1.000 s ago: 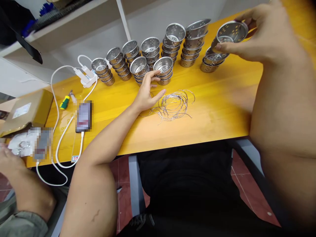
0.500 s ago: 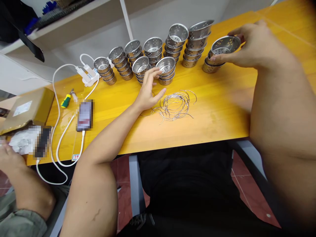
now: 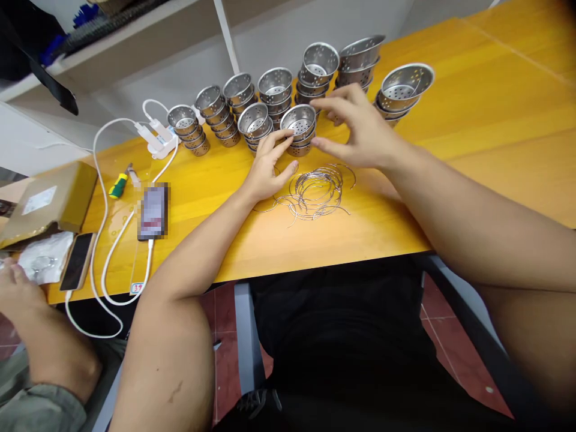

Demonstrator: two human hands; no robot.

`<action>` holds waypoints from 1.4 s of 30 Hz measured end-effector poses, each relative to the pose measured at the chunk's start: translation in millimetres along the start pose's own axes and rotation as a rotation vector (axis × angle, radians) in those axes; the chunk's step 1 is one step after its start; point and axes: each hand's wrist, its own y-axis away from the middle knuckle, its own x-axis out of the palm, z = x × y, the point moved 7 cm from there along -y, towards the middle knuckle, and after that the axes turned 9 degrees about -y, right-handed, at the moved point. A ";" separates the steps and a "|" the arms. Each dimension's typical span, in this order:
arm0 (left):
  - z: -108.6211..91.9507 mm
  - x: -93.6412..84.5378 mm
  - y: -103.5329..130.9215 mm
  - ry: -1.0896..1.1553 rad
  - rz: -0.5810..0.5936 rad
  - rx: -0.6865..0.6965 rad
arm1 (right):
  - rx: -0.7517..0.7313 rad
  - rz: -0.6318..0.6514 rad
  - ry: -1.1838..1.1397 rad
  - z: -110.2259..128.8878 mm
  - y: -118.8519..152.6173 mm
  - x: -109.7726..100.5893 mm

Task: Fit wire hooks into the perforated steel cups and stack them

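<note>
Perforated metal cups stand in several stacks along the back of the yellow table. My left hand [image 3: 271, 165] is open, its fingertips at the lower left of a front stack [image 3: 299, 123]. On the other side of that stack, my right hand [image 3: 355, 129] is open, thumb and fingers apart, with nothing held. Its fingertips are close to the stack's rim; whether they touch it I cannot tell. Farther right stands another cup stack [image 3: 400, 90], its top cup tilted. A loose pile of thin metal wire rings [image 3: 317, 192] lies in front of my hands.
To the left are a charging phone [image 3: 153, 213], white cables, a power strip [image 3: 162, 143], a green-and-yellow tool [image 3: 118, 186] and a cardboard box [image 3: 54, 201]. A co-worker's hand [image 3: 18, 291] is at the far left beside another phone [image 3: 77, 261].
My right hand has let go of the cup on the far-right stack and moved left to the front stack. My left hand has barely moved.
</note>
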 end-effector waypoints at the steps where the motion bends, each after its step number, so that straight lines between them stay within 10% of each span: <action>1: -1.4 -0.4 -0.4 0.004 -0.002 0.006 | 0.022 0.029 -0.032 -5.8 1.6 10.4; 10: -13.3 1.1 -2.9 0.014 -0.011 0.071 | -0.012 -0.033 -0.082 -47.6 1.3 35.2; 28: 6.9 17.1 7.5 0.116 -0.003 -0.040 | 0.023 -0.103 -0.081 -54.2 0.2 33.3; 37: 9.3 18.3 5.9 0.094 -0.012 -0.041 | -0.011 -0.165 -0.078 -2.7 -5.6 12.0; 42: 0.4 6.1 2.5 0.073 -0.110 -0.035 | -0.106 0.112 -0.101 31.3 -2.4 30.7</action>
